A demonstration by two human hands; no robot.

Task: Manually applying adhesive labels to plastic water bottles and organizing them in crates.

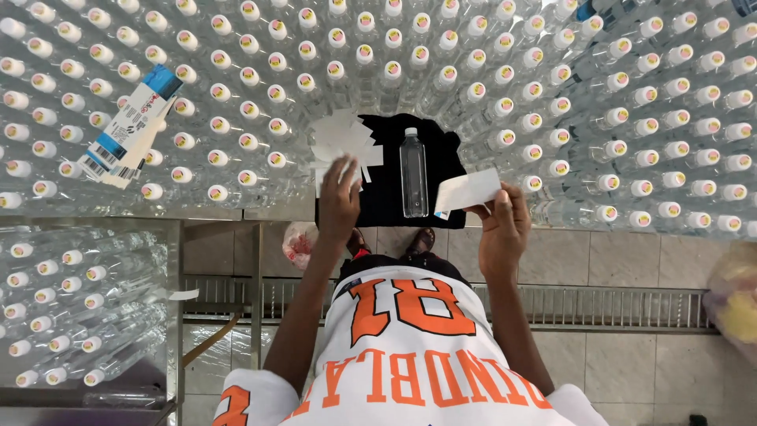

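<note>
On the black cloth (386, 197), which serves as the landmark, one clear bottle (413, 172) with a white cap lies on its side, cap pointing away from the person. It carries no label that can be seen. Left of the bottle, at the cloth's left edge, sits a loose pile of white labels (343, 138). The left hand (339, 197) rests palm down on the near part of that pile, fingers flat and slightly apart, clamped on nothing. Right of the bottle, at the cloth's right edge, the right hand (503, 225) pinches one white label (468, 190) between thumb and fingers; a blue strip shows at its lower corner.

Judged from this layout, the label should be held level and squared to the bottle's length before contact. One edge should touch first, then the rest should be smoothed round the wall to avoid creases. The free hand should steady the bottle, since a round body on cloth is likely to roll.

Around the cloth on three sides stand capped bottles (552, 102) in close rows. Far left of the cloth, a stack of blue-and-white printed sheets (130, 126) lies on those caps.
</note>
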